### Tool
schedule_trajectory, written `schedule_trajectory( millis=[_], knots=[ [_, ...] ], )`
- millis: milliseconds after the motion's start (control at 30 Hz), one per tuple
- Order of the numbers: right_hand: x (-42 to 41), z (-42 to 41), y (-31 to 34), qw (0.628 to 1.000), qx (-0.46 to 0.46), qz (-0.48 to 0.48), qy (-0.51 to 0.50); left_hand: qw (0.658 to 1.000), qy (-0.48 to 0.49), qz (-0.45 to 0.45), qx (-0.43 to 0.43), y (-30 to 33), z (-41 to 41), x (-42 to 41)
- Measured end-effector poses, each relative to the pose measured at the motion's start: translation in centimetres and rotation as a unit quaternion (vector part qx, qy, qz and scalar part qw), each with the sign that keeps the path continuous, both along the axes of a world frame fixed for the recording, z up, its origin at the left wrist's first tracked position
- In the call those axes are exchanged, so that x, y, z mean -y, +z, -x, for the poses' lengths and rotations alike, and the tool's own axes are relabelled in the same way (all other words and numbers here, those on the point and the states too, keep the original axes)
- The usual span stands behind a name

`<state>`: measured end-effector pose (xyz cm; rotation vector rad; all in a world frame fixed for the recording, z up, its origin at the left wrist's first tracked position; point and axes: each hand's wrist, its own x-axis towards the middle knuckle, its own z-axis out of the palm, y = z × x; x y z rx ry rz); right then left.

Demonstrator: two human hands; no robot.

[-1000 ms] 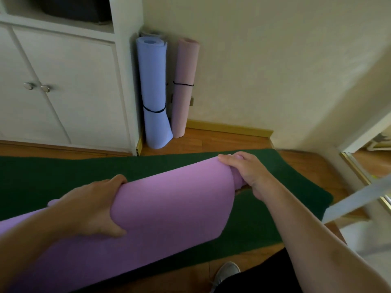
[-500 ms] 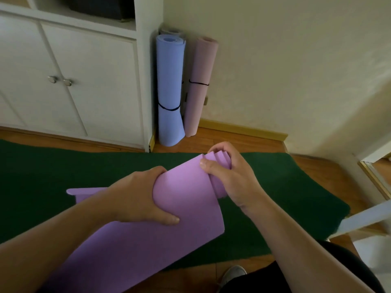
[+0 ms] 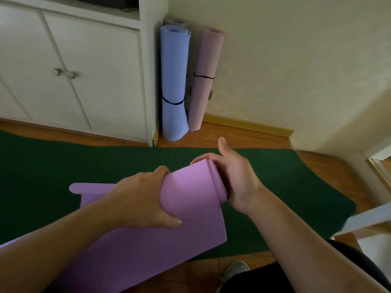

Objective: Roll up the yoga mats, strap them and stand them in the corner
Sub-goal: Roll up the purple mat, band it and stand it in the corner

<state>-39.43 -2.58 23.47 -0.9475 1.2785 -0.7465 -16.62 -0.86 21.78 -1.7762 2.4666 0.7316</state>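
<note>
Left hand (image 3: 143,199) gripping half-rolled purple mat (image 3: 186,191), right hand (image 3: 234,176) flat-palmed against its end, fingers straight

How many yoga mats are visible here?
5, possibly: blue rolled mat and pink rolled mat strapped in the corner, a grey roll half-hidden behind, purple mat in hand, dark green mat flat.

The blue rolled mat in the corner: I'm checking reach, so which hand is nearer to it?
Right. The right hand presses the purple mat's rolled end, just below the blue rolled mat. The left hand grips the roll farther left and lower.
</note>
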Motion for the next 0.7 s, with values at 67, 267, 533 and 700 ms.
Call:
schedule_trajectory(
  millis=[67,267,533,700],
  knots=[
    [0.2,-0.1,-0.1,0.998,-0.028,-0.043,-0.046,1.0,-0.018,0.016,0.011,-0.1,0.6,-0.4],
    [-0.5,-1.7,-1.2,0.987,-0.029,-0.077,-0.139,0.997,0.005,0.066,0.042,-0.6,1.1,-0.8],
    [-0.1,-3.1,-3.3,0.987,-0.004,-0.104,-0.122,0.995,0.012,0.071,0.064,-0.9,0.7,-0.5],
    [0.4,-1.3,-2.8,0.988,-0.008,-0.127,-0.087,0.999,0.007,0.043,0.028,-0.6,0.4,-0.8]
  ],
)
